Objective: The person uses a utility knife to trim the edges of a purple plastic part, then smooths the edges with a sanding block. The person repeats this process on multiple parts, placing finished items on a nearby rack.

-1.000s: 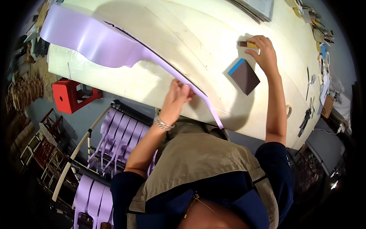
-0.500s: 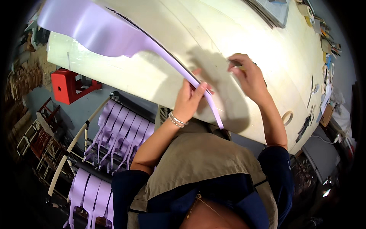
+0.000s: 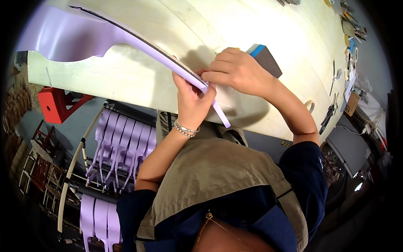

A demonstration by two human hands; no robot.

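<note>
A lavender ukulele (image 3: 79, 33) lies slanting from the far left toward me, its dark-edged fretboard facing up and to the right. My left hand (image 3: 193, 98) wraps round its neck near the head end, the thumb on the near side. The slim headstock (image 3: 221, 114) sticks out beyond that hand, over the table's near edge. My right hand (image 3: 235, 71) is closed, its fingertips pressed together at the fretboard's end beside the left thumb. Whatever those fingertips hold is hidden. Just behind the right hand is a dark grey block (image 3: 268, 62) with a blue edge.
The pale worktable (image 3: 138, 80) spans the far side. A tape roll (image 3: 310, 106) and hand tools (image 3: 329, 113) lie at its right end. A red stool (image 3: 54, 105) stands left. Several lavender instruments hang on a rack (image 3: 73, 168) beside me.
My right hand has come left and down onto the neck; a small dark thing showed in its fingers before. The grey block has come into view. The ukulele has shifted left in the picture.
</note>
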